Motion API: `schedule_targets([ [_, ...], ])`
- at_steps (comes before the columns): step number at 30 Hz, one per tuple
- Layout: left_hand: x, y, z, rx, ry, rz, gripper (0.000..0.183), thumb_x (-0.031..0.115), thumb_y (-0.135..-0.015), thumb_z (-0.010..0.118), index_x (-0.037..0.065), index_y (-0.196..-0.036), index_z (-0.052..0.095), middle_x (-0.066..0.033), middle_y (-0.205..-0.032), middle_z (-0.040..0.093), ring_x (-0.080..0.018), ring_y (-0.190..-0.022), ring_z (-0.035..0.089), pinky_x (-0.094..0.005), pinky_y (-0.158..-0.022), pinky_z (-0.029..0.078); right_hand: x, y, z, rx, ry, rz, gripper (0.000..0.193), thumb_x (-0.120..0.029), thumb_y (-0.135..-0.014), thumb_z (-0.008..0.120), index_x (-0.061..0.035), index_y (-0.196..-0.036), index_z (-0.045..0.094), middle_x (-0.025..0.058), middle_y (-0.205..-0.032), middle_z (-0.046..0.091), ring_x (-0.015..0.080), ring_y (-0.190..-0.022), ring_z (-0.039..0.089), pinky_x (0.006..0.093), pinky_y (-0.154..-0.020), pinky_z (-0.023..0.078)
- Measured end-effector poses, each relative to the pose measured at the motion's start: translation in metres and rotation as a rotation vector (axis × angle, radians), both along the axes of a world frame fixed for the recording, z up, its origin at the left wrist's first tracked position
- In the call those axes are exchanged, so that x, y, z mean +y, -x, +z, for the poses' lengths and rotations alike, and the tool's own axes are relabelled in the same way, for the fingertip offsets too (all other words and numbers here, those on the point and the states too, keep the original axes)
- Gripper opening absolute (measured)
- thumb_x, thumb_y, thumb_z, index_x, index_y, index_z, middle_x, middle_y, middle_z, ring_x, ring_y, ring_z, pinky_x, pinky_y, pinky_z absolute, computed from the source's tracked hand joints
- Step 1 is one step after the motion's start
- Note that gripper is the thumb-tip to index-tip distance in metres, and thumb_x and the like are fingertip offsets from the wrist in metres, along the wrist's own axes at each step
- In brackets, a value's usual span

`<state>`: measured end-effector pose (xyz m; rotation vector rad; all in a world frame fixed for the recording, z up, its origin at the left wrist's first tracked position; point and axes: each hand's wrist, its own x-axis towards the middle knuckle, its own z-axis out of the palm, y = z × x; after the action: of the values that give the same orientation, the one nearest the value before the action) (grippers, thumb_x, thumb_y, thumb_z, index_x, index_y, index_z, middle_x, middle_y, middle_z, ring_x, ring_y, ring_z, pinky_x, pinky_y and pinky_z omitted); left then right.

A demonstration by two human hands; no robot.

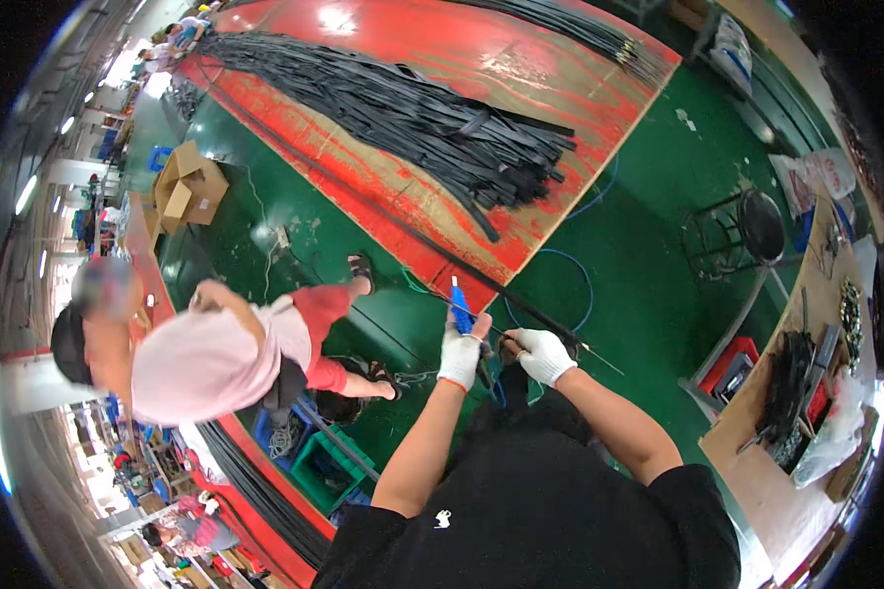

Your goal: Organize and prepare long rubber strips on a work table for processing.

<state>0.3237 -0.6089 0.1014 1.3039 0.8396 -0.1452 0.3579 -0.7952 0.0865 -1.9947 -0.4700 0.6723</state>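
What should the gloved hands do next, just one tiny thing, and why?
Maybe bring the blue tool slightly nearer the right hand: the left hand grips the tool, and the right is curled close by, though what it pinches is too small to make out.

Before me is a surface (pixel 604 123) with strips (pixel 413 118) on it. Near its closest corner, my left hand (pixel 459 355), tool (pixel 461 312) in it, is beside my right hand (pixel 545 356). A person (pixel 216 353) is to my left, a carton (pixel 192 187) beyond. Right of me are a stool (pixel 760 226) and a 2nd surface (pixel 742 442) carrying a bag (pixel 840 432).
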Motion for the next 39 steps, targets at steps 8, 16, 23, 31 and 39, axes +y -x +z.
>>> schedule_targets([
  [8,-0.013,-0.008,0.019,0.048,-0.149,-0.191,0.095,0.049,-0.084,0.08,0.003,-0.155,0.035,-0.0047,-0.103,0.064,-0.0136,-0.089,0.058,-0.0312,-0.081,0.05,0.008,0.015,0.022,0.011,0.036,0.101,0.03,-0.023,-0.097,0.062,-0.0038,-0.12,0.069,0.0219,-0.103,0.072,0.0375,-0.095,0.07,0.0409,-0.082,0.054],
  [16,0.0,-0.001,-0.003,-0.008,-0.424,-0.405,0.063,0.046,-0.09,0.071,-0.001,-0.13,0.059,-0.0212,-0.112,0.07,-0.0314,-0.102,0.069,-0.0379,-0.09,0.052,-0.005,0.017,0.023,0.054,-0.03,0.088,0.03,-0.019,-0.096,0.063,-0.001,-0.119,0.069,0.0164,-0.09,0.072,0.0223,-0.073,0.069,0.0356,-0.069,0.054],
  [23,0.007,-0.006,0.025,-0.004,-0.428,-0.555,0.05,0.041,-0.087,0.076,0.0,-0.113,0.064,-0.0106,-0.091,0.067,-0.0203,-0.084,0.062,-0.0367,-0.077,0.05,-0.034,0.017,-0.021,0.127,-0.319,-0.201,0.028,-0.012,-0.091,0.062,-0.0005,-0.115,0.07,0.0137,-0.101,0.073,0.0202,-0.095,0.068,0.0324,-0.088,0.053],
  [31,-0.001,-0.007,0.045,0.035,-0.404,-0.523,0.047,0.04,-0.087,0.076,0.002,-0.111,0.063,-0.0062,-0.08,0.063,-0.0168,-0.072,0.061,-0.0344,-0.064,0.048,-0.036,-0.023,-0.101,0.065,0.474,-0.054,0.068,-0.046,-0.093,0.063,-0.0063,-0.145,0.048,0.0247,-0.129,0.062,0.0396,-0.123,0.059,0.0417,-0.103,0.047],
  [39,-0.016,-0.015,0.046,0.063,-0.358,-0.498,0.043,0.035,-0.09,0.075,0.004,-0.113,0.057,-0.001,-0.073,0.057,-0.0121,-0.058,0.055,-0.031,-0.053,0.045,-0.039,-0.024,-0.149,0.116,0.116,-0.052,0.04,-0.031,-0.1,0.059,-0.0024,-0.127,0.063,0.0178,-0.104,0.073,0.0305,-0.096,0.069,0.0373,-0.087,0.052],
])
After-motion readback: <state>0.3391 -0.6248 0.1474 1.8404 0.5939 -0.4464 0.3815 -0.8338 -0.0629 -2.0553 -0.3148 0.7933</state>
